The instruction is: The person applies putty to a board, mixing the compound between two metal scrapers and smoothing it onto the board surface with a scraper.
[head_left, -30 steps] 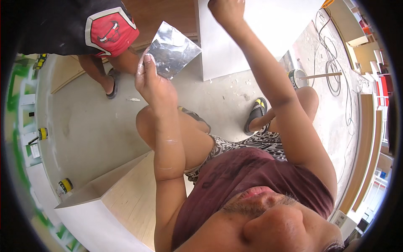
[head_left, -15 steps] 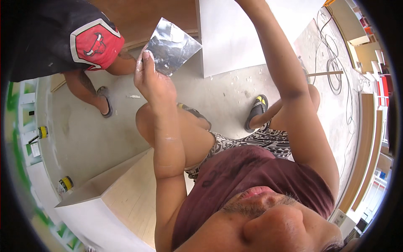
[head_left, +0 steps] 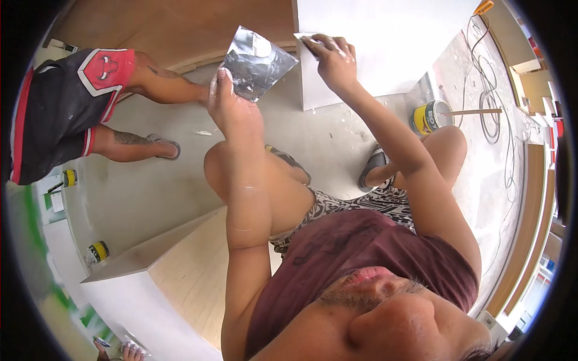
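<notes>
My left hand (head_left: 233,107) grips a square, shiny metal plate (head_left: 259,65) by its near corner, thumb on top. A pale smear of what looks like putty lies on the plate's upper part. To the right, my right hand (head_left: 334,60) is closed on a thin flat scraper (head_left: 306,37), most of which the fingers hide. White residue marks the fingers of both hands. The scraper is at the left edge of a large white panel (head_left: 385,54); whether it touches the panel I cannot tell.
A yellow-labelled can (head_left: 430,118) with a stick in it stands right of the white panel. Cables (head_left: 484,114) coil on the floor beyond. At left, another person's legs (head_left: 123,146) stand close by. A white-sided wooden box (head_left: 180,283) lies below left, near small yellow cans (head_left: 97,252).
My right hand has come back from the upper edge toward the plate, now showing the scraper. The plate has shifted slightly right. The other person has moved left and lower in view.
</notes>
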Motion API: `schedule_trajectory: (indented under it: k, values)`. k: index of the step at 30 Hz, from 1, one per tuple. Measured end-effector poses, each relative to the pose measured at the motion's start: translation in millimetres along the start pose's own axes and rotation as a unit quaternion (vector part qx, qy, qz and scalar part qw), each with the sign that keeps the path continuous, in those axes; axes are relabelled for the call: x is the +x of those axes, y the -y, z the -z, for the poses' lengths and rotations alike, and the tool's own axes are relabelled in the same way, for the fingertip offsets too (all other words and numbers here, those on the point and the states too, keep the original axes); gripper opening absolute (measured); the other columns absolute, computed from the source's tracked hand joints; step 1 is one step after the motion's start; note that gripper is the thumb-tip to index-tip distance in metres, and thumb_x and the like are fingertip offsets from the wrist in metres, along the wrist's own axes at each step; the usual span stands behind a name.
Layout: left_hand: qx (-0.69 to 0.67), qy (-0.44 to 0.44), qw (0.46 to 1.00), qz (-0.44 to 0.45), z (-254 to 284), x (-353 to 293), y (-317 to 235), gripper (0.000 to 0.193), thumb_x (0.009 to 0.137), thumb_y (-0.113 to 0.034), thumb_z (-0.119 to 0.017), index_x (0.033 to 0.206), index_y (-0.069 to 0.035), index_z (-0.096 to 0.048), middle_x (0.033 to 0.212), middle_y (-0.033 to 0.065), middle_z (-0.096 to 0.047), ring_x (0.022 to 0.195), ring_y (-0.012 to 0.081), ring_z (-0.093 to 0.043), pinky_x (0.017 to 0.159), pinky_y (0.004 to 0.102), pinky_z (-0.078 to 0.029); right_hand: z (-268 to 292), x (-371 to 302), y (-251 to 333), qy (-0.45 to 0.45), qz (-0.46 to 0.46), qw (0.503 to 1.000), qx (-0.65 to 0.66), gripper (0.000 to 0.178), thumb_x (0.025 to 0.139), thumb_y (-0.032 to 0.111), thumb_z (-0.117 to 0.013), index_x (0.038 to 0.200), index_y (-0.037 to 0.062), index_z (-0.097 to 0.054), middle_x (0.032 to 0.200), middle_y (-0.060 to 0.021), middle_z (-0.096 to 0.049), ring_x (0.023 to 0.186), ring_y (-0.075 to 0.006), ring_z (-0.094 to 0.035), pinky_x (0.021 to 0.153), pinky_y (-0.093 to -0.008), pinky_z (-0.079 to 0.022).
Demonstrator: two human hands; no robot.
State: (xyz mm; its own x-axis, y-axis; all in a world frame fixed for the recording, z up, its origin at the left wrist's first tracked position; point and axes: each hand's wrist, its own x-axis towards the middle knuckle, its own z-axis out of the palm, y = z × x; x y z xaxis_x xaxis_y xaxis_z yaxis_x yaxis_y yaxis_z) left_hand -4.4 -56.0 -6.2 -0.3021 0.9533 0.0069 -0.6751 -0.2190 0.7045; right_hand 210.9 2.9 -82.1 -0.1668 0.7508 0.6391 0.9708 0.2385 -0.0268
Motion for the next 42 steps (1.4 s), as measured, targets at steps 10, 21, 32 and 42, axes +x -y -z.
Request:
schedule_trajectory:
  k: [10, 21, 32, 42]
  values:
    - [0.036, 0.01, 0.999, 0.003, -13.9, 5.3, 30.8, 0.035, 0.1, -0.018, -0.053, 0.123, 0.009, -0.055, 0.113, 0.0145, -0.063, 0.101, 0.0227, -0.064, 0.088, 0.037, -0.052, 109.3, 27.1, 31.9, 0.123, -0.186, 0.701, 0.678, 0.04, 0.099, 0.015, -0.057, 0.135, -0.0013, -0.053, 0.103, -0.0067, -0.067, 0.088, -0.011, -0.063, 0.073, -0.0297, -0.057]
    - [0.013, -0.011, 0.998, -0.057, -19.3, -11.4, 41.2, 0.028, 0.102, -0.022, -0.055, 0.115, 0.002, -0.061, 0.104, 0.0052, -0.063, 0.096, 0.0105, -0.057, 0.086, 0.0269, -0.047, 135.5, 5.3, 1.3, 0.138, -0.295, 0.752, 0.573, 0.041, 0.098, 0.031, -0.06, 0.124, -0.0024, -0.06, 0.101, -0.01, -0.069, 0.082, -0.014, -0.068, 0.064, -0.0278, -0.058]
    - [0.022, -0.032, 0.999, -0.016, -16.8, -7.2, 27.1, 0.025, 0.099, -0.012, -0.058, 0.116, 0.006, -0.061, 0.106, 0.0081, -0.064, 0.094, 0.0136, -0.06, 0.086, 0.0278, -0.048, 136.2, 43.9, 13.9, 0.084, -0.274, 0.676, 0.679, 0.034, 0.088, 0.018, -0.072, 0.111, -0.0049, -0.063, 0.087, -0.0066, -0.067, 0.068, -0.0128, -0.064, 0.057, -0.0262, -0.054]
    - [-0.006, 0.028, 0.999, -0.017, -41.1, -17.1, 28.0, 0.029, 0.1, -0.012, -0.055, 0.118, 0.01, -0.061, 0.113, 0.0113, -0.066, 0.102, 0.0149, -0.062, 0.09, 0.0273, -0.047, 140.0, 30.2, 11.0, 0.132, -0.301, 0.696, 0.639, 0.028, 0.088, 0.015, -0.071, 0.108, -0.0037, -0.065, 0.082, -0.0068, -0.068, 0.064, -0.0117, -0.065, 0.052, -0.0256, -0.054]
